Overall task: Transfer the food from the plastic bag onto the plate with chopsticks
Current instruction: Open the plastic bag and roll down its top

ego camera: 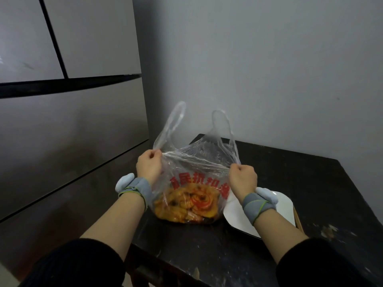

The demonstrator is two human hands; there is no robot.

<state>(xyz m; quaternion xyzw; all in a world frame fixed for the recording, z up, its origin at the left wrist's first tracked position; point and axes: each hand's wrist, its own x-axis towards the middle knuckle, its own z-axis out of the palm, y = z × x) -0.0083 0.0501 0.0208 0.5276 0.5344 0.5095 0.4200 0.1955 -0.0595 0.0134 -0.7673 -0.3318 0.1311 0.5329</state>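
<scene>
A clear plastic bag (194, 160) with red print stands on the dark table (300, 175). Yellow-orange food (186, 206) fills its bottom. My left hand (149, 165) grips the bag's left edge below one handle loop. My right hand (243, 178) grips the right edge below the other loop, and the plastic is stretched taut between them. A white plate (236, 216) lies just right of the bag, partly under my right wrist. Brown chopsticks (298, 220) rest along the plate's right side.
A grey refrigerator (72, 121) stands close on the left. The grey wall (269, 69) runs behind the table. The table's left edge lies right under the bag. Both wrists wear grey bands.
</scene>
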